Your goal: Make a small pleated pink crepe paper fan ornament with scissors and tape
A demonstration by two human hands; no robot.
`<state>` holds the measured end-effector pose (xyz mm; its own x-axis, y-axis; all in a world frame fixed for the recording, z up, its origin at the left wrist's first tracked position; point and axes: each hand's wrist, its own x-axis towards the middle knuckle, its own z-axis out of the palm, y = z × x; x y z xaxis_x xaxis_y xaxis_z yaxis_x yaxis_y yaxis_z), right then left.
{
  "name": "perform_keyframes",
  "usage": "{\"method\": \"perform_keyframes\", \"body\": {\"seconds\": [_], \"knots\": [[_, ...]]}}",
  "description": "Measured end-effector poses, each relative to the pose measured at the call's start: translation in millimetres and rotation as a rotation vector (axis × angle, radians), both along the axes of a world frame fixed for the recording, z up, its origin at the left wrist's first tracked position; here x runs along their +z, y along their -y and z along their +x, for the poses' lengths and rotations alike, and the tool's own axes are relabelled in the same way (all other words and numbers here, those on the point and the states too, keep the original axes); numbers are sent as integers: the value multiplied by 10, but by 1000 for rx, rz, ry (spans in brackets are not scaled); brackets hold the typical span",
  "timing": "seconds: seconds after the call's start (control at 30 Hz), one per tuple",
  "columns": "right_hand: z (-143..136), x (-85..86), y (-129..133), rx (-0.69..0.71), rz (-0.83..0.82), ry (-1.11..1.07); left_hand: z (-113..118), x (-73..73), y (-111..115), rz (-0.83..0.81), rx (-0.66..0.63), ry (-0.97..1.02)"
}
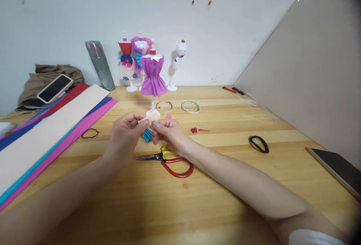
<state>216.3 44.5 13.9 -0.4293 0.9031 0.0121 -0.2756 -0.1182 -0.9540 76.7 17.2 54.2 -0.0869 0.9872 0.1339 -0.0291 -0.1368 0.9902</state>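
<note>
Between my two hands is a small pale pink pleated paper piece (153, 115). My left hand (126, 130) pinches its left side, and the fingers of my right hand (169, 132) are closed at its lower right edge. A blue pleated piece (147, 135) lies on the table just below my fingertips. Scissors (177, 169) with red and yellow handles rest under my right wrist, blades pointing left. Behind my hands stands a mini mannequin in a purple paper dress (153, 76).
Coloured paper strips (56, 132) and a phone (55, 88) are at the left, near a bottle (100, 64). More mannequins (126, 64) stand by the wall. Tape rings (190, 106), a red flower pick (194, 130), a black band (258, 144) and a dark tablet (337, 168) lie rightward.
</note>
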Motion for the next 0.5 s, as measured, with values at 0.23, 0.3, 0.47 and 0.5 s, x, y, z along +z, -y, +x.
{"method": "perform_keyframes", "body": {"seconds": [0.23, 0.3, 0.47, 0.5], "knots": [[55, 3, -4, -157, 100, -31, -24, -46, -68, -56, -7, 62], [63, 44, 31, -215, 213, 17, -28, -49, -80, -60, -5, 49], [30, 110, 111, -290, 331, 208, -24, -38, -87, -52, 33, 10], [20, 109, 118, -303, 339, 239, -23, -37, -88, -47, 41, 8]]}}
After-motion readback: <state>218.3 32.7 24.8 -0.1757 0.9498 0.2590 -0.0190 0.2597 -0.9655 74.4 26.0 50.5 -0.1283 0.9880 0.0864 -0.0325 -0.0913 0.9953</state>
